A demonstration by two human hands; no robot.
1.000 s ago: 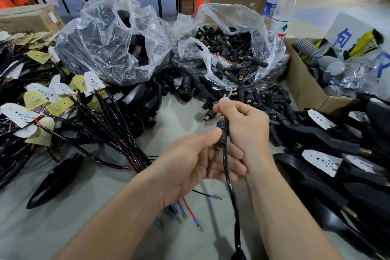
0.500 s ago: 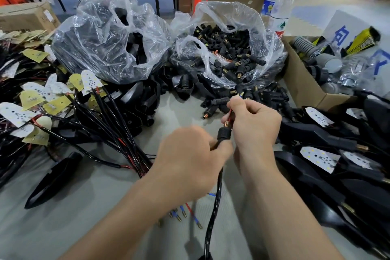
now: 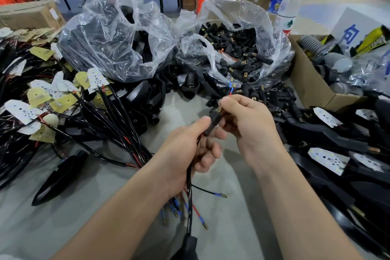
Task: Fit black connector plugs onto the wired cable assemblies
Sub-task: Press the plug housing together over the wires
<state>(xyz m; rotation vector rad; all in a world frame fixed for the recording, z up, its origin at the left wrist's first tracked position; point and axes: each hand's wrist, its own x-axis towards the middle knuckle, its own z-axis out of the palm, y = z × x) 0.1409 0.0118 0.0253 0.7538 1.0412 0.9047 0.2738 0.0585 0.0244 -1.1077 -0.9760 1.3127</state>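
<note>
My left hand (image 3: pixel 190 152) grips a black sheathed cable (image 3: pixel 189 188) that runs down toward me. A black connector plug (image 3: pixel 215 115) with a brass threaded end sits on the cable just above my left thumb. My right hand (image 3: pixel 247 124) pinches the red and blue wire ends (image 3: pixel 231 88) that stick out past the plug. More loose wire ends with brass tips (image 3: pixel 198 213) hang below my left hand. A clear bag of black plugs (image 3: pixel 236 48) stands behind my hands.
A second clear bag (image 3: pixel 114 36) of black parts stands at the left. Wired assemblies with white and yellow LED boards (image 3: pixel 63 99) pile up on the left. Black housings (image 3: pixel 337 154) lie on the right. A cardboard box (image 3: pixel 310 82) and two bottles (image 3: pixel 289 0) stand behind.
The plug has slid down the cable toward my left thumb. My right hand has drawn the coloured wire ends out through the plug, so more of them shows above it.
</note>
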